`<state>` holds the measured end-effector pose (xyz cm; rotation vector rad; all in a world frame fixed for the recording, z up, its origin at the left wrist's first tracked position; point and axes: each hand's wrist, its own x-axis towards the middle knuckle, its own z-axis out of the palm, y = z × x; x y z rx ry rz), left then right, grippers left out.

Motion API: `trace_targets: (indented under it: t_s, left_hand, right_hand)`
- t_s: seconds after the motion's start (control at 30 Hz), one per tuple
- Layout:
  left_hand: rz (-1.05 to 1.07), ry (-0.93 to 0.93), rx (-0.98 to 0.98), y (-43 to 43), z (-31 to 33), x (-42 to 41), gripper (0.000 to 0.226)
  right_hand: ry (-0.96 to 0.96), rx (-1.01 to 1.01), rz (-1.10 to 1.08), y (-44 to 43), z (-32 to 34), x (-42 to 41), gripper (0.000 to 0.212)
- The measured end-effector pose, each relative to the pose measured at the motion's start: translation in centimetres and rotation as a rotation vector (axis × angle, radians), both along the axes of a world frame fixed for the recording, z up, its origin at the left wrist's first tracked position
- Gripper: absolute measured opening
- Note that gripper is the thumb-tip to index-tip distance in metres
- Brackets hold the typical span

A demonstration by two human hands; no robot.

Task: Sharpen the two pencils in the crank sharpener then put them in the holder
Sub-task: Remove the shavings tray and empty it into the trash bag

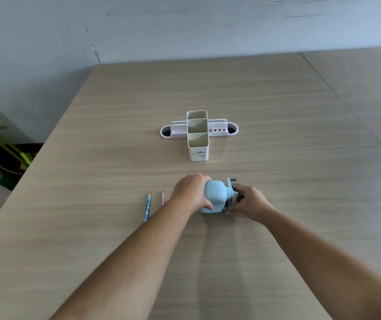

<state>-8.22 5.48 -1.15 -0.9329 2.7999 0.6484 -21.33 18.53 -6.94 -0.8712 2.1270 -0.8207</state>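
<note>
On the light wood-grain table (pixel 265 116) a pale blue crank sharpener (pixel 216 196) stands near the middle, a little toward 5 o'clock of the table's centre. The left hand (pixel 190 191) wraps the sharpener's rounded body from the 9 o'clock side, fingers curled over the top and thumb pressed low on the near face, so it is closed around the body. The right hand (pixel 248 202) comes in from 3 o'clock, its fingers bent around the crank handle (pixel 232 188) that sticks out of the sharpener's right end; the grip is narrow and the fingertips touch the handle, though the blur there hides exactly how firmly they close.

2 pencils lie flat on the table at 9 o'clock of the sharpener, points toward 12 o'clock, roughly parallel and slightly apart. The blue pencil (pixel 148 206) is the outer one, well clear of the hand. The pink patterned pencil (pixel 162 197) lies just beside the left wrist, its lower end hidden behind the forearm.

At 12 o'clock of the sharpener, well apart from it, stands the cream pencil holder (pixel 198 147), a tall box with 3 compartments in a row running away from the viewer and a small pencil drawing on its near face. It sits across a low white and lilac desk tray (pixel 221 130) with rounded ends, which extends to 9 and 3 o'clock behind it.

At 9 o'clock beyond the table edge, green plant leaves (pixel 2 144) show.
</note>
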Motion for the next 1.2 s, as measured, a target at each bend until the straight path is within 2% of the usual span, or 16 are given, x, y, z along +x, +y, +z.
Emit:
trace_targets:
  t_s: [0.13, 0.33, 0.5, 0.63, 0.8, 0.93, 1.03, 1.2]
  left_hand:
    - [0.009, 0.011, 0.01, 0.1, 0.0, 0.0, 0.066]
    - [0.042, 0.037, 0.02, 0.5, -0.4, 0.2, 0.067]
    - [0.062, 0.091, 0.002, 1.3, 0.7, 0.8, 0.102]
    - [0.206, 0.246, 0.043, 0.9, 3.0, 3.2, 0.105]
    - [0.558, 0.434, 0.075, 0.9, 4.8, 13.1, 0.093]
    - [0.839, 0.481, 0.017, 2.9, 5.4, 24.4, 0.069]
    - [1.027, 0.455, -0.067, 5.8, 5.4, 33.6, 0.06]
    - [1.242, 0.477, -0.089, 11.4, 4.6, 46.9, 0.052]
  right_hand:
    - [0.053, 0.011, -0.07, 3.8, 0.2, -3.4, 0.069]
    - [0.086, -0.033, -0.113, 7.2, 2.4, -5.8, 0.069]
    - [0.101, -0.119, -0.017, 5.1, 6.3, -6.4, 0.067]
    - [0.12, -0.195, 0.194, -0.1, 9.3, -4.4, 0.064]
    - [0.1, -0.279, 0.597, -8.5, 10.4, 6.1, 0.07]
    - [-0.011, -0.318, 0.892, -12.0, 10.5, 18.5, 0.065]
    - [-0.037, -0.301, 1.074, -12.4, 10.5, 28.4, 0.063]
    - [-0.294, -0.128, 1.366, -10.8, 9.9, 42.2, 0.063]
